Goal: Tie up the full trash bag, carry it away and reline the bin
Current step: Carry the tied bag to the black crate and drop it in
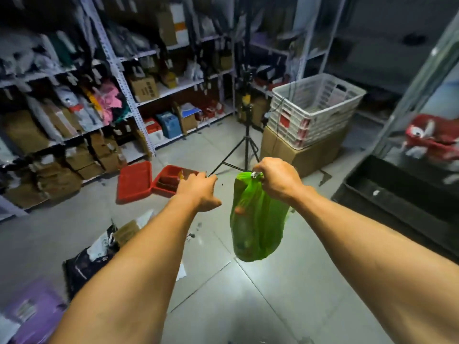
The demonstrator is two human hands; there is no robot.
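Observation:
A full green trash bag (255,219) hangs in the air in front of me, above the tiled floor. My right hand (278,180) is closed on its gathered top, where a bit of white shows between the fingers. My left hand (198,192) hovers to the left of the bag, apart from it, fingers loosely spread and holding nothing. No bin is in view.
A black tripod (246,147) stands just beyond the bag. Red trays (135,181) lie on the floor at left, below packed shelves (119,70). A white basket (315,105) sits on a cardboard box at right. Dark bags and paper (92,259) litter the floor near left.

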